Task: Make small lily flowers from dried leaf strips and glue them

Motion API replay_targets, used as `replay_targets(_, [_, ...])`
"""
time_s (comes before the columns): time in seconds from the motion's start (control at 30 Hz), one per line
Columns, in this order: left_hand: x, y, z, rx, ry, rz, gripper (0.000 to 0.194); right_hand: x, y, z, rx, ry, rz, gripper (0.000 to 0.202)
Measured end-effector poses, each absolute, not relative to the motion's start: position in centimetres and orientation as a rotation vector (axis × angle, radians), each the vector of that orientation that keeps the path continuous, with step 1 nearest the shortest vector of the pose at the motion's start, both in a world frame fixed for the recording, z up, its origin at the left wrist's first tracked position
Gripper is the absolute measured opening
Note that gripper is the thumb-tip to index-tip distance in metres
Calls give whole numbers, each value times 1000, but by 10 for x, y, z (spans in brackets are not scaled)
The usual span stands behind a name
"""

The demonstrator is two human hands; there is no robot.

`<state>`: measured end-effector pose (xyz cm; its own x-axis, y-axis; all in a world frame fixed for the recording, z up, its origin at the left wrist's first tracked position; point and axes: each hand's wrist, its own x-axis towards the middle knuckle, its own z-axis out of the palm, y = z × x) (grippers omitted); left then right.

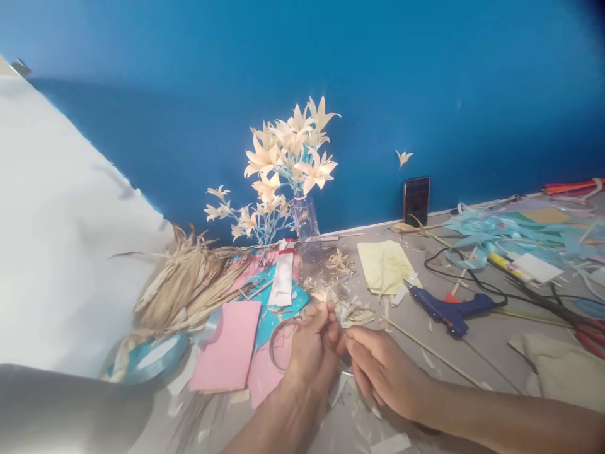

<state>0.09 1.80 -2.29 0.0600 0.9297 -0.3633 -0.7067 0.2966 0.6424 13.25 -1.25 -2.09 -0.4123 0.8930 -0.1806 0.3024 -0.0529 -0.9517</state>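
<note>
My left hand is closed in a pinch, thumb against fingers. A small pale petal-like piece shows at its fingertips. Close against it on the right, my right hand has its fingers pinched together. Whatever lies between those fingers is too small or hidden to make out. Below and behind both hands lie pale husk scraps. Partly covered by my left hand is a ring-shaped roll, resting by pink paper.
Pale handmade flowers rise from a clear bottle before the blue wall. Dried husks and a blue ribbon roll lie left. Rightward are a blue glue gun, a thin stick, yellow paper, a phone and ribbons.
</note>
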Motion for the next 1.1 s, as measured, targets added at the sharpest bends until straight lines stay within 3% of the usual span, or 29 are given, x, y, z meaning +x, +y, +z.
replay_targets(0.23, [2,16,-21,276,853,1220,23,128,-13,-35,-1300,-1670,1516,40])
replay_targets(0.53, [4,15,-24,436,874,1284,38,131,-9,-28,-1216,-1579,1563,38])
replay_targets(0.77, [2,14,-22,631,989,1338,36,136,-5,-20,-1175,-1555,1552,35])
replay_targets(1.1, [7,11,-26,496,886,1256,43,135,-6,-24,-1157,-1552,1523,39])
